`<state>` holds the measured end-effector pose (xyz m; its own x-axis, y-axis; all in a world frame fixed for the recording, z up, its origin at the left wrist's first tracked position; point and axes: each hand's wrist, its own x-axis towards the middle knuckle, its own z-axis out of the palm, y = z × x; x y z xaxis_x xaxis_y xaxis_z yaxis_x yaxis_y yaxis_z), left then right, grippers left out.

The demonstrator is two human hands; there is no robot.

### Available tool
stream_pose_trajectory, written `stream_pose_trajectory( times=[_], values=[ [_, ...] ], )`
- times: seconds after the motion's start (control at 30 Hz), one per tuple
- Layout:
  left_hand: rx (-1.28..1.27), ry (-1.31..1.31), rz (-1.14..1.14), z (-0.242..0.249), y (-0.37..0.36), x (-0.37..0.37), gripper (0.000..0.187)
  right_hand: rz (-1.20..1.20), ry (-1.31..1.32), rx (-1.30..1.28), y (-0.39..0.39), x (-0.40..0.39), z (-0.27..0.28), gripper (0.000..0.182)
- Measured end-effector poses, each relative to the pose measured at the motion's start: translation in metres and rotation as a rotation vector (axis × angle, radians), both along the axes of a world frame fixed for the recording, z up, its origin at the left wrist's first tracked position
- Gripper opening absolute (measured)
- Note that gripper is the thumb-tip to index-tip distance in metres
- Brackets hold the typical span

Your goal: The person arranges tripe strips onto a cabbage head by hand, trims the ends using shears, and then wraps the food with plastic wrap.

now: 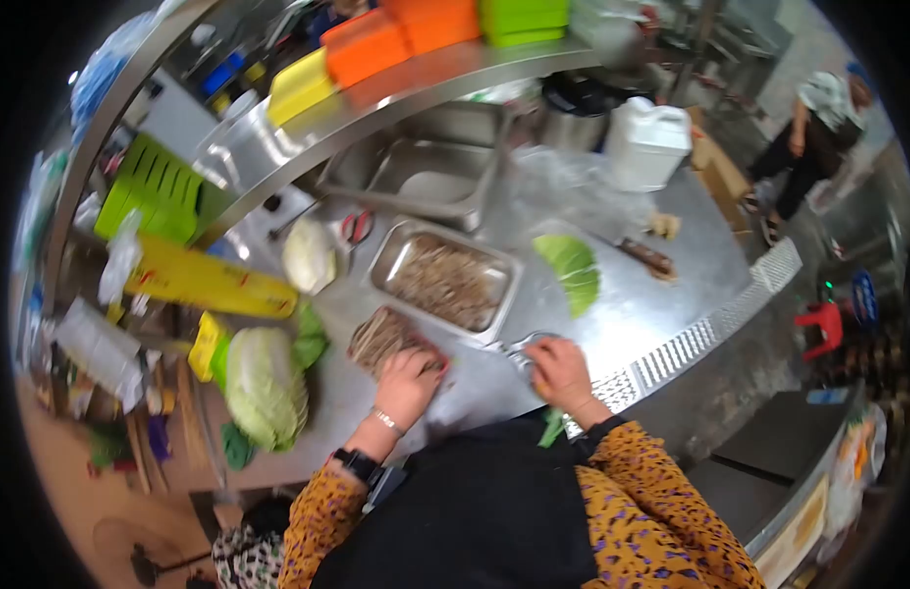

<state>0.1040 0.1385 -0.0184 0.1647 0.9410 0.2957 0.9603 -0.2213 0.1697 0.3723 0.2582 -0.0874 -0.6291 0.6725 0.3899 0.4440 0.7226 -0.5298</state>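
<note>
My left hand (410,381) is closed on a brown, layered bundle (379,340) lying on the steel table, with something red beside its fingers. Above it is a metal tray (514,285) holding brown shredded food (445,280). My right hand (561,373) is closed near the tray's lower right corner, and a shiny metal item (519,348) extends from its fingers toward the tray; its exact shape is blurred. A green cabbage leaf (570,270) lies right of the tray. A large cabbage (266,388) sits to the left.
Behind the tray are a deep steel pan (416,172), red-handled scissors (357,228) and a white jug (648,145). A brown-handled knife (646,260) lies at the right. A yellow roll box (214,280) stands left. Another person (813,137) is at the upper right.
</note>
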Motion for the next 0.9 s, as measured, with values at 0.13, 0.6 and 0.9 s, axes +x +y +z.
stream_pose_trajectory(
  times=[0.13, 0.6, 0.9],
  values=[
    [-0.048, -0.157, 0.056, 0.007, 0.001, -0.001, 0.021, -0.004, -0.01, -0.014, 0.0, -0.001, 0.007, 0.04],
    [0.002, -0.077, 0.175, -0.007, 0.01, 0.004, 0.012, -0.001, -0.007, -0.022, 0.0, -0.001, 0.008, 0.045],
    [-0.01, -0.084, 0.114, -0.002, 0.012, 0.001, 0.014, -0.002, -0.025, -0.029, -0.002, 0.0, 0.01, 0.043]
  ],
)
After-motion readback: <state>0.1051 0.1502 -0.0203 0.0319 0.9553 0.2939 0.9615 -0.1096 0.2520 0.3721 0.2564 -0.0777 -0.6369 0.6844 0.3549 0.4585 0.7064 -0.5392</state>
